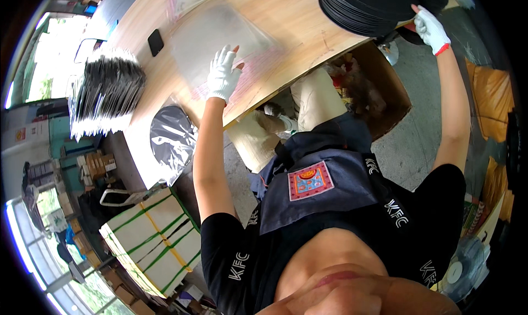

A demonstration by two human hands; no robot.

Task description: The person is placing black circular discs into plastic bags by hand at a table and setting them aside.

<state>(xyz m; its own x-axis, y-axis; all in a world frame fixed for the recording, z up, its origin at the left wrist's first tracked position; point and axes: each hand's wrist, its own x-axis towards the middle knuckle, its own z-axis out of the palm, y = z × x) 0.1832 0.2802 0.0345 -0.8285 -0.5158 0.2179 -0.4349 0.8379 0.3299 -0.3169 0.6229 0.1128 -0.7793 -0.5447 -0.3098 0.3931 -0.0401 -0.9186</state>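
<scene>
My left hand (223, 76), in a white glove that leaves the thumb and index fingertips bare, rests over a pile of clear plastic bags (201, 32). Its thumb and index finger stand apart, and nothing shows between them. Out at the far right, my right hand (432, 30), in a matching glove with a red cuff, reaches the edge of a tall stack of black round sheets (363, 10). A bare fingertip touches the stack's side with the fingers stretched out; the thumb is hidden.
A black phone (155, 42) lies on the wooden table (300, 18). To the left are a pile of bagged black sheets (107, 89) and one bagged black disc (171, 133). A cardboard box (393, 89) stands below the table edge; strapped white stacks (154, 241) stand lower left.
</scene>
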